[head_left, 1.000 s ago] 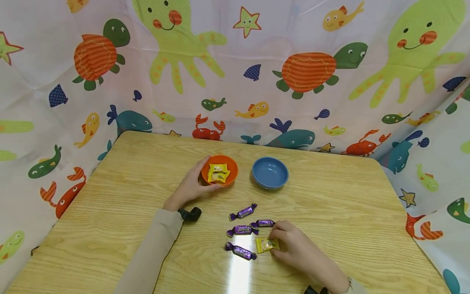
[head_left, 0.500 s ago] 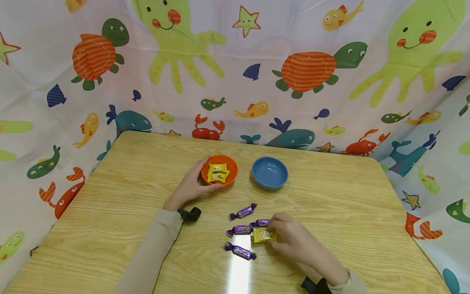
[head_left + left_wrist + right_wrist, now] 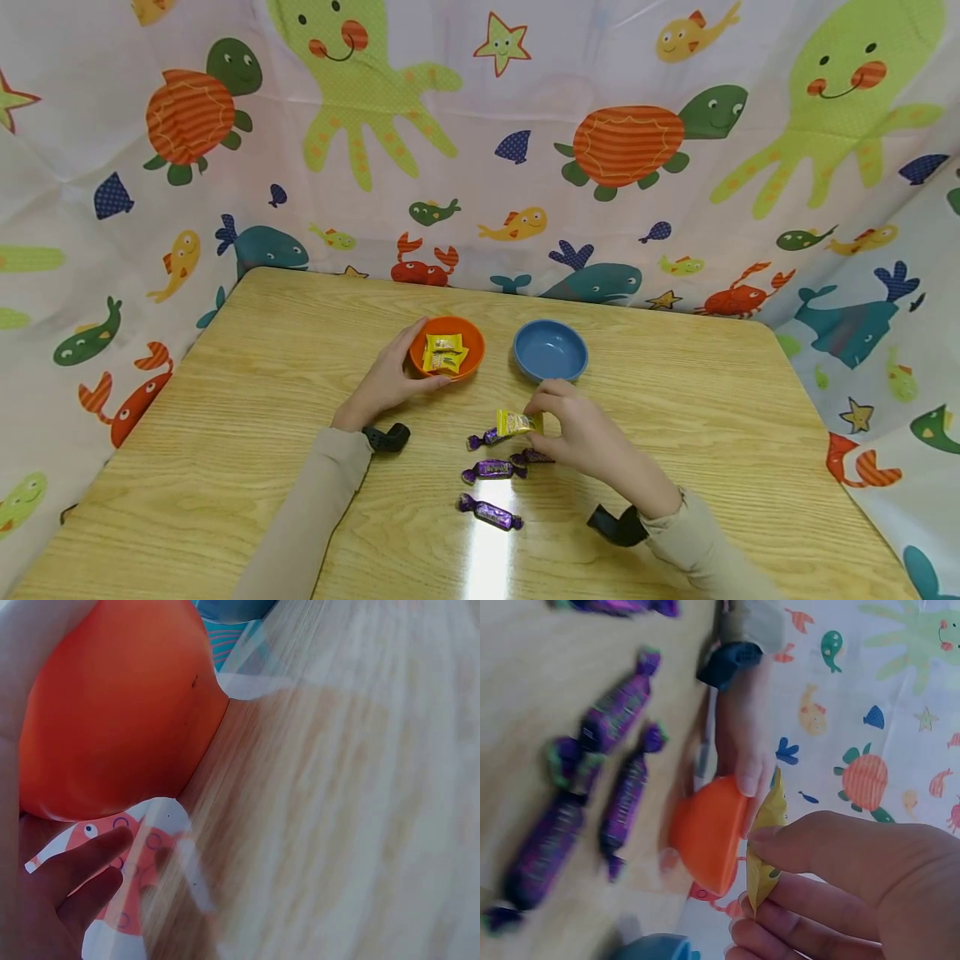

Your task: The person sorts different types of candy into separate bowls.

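My left hand (image 3: 388, 377) holds the orange bowl (image 3: 476, 340) by its left side, thumb along the near side and fingers behind. Inside the bowl lie several yellow-wrapped candies (image 3: 445, 360). In the right wrist view, thumb and fingers of my right hand (image 3: 855, 877) pinch another yellow-wrapped candy (image 3: 763, 881). The head view has this candy raised over the table, overlapping the farthest of several purple twist-wrapped candies (image 3: 492, 470). My right hand partly covers two of the purple ones. Its knuckles overlap the near edge of the blue bowl (image 3: 551, 346).
The blue bowl stands to the right of the orange one on the wooden table (image 3: 697, 392). A curtain (image 3: 480, 167) printed with sea animals hangs behind the table and along both sides. A strip of light reflects on the tabletop near the front.
My right hand has lifted the yellow candy off the table and carried it away from me, past the purple candies. My left hand has stayed on the orange bowl.
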`<state>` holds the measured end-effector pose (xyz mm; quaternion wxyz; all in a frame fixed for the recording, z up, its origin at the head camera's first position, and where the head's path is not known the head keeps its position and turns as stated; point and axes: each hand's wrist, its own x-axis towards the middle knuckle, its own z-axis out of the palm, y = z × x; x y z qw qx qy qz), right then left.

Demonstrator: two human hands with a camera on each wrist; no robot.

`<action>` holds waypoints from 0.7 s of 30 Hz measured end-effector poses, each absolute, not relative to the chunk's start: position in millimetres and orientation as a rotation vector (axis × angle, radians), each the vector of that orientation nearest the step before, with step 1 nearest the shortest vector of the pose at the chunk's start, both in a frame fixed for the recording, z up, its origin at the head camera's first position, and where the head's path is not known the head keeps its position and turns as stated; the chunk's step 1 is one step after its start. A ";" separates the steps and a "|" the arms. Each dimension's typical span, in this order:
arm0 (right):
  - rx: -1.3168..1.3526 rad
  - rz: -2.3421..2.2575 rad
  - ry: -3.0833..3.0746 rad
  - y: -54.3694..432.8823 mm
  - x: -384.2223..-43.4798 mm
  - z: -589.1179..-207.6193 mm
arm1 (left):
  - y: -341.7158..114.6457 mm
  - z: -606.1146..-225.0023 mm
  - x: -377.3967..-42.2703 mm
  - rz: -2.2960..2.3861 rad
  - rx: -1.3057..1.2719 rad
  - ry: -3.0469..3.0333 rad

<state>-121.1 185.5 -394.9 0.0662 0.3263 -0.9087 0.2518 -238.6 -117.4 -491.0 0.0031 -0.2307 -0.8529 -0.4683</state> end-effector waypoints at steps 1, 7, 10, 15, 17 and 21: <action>0.988 0.761 -2.733 183.1 -125.5 -392.8 | -117.5 -491.1 -238.5 -1.468 -0.724 -2.673; 0.973 0.779 -2.735 165.1 -153.2 -382.5 | -117.5 -491.0 -238.4 -1.477 -0.722 -2.667; 0.940 0.786 -2.781 155.1 -168.3 -380.4 | -117.6 -491.7 -238.7 -1.476 -0.716 -2.669; 0.907 0.855 -2.810 137.5 -194.1 -380.8 | -117.9 -492.8 -239.9 -1.481 -0.716 -2.665; 0.895 0.879 -2.824 130.0 -203.9 -382.4 | -117.9 -492.9 -240.2 -1.478 -0.716 -2.669; 0.880 0.859 -2.868 116.2 -222.2 -389.5 | -118.0 -492.5 -239.8 -1.489 -0.709 -2.676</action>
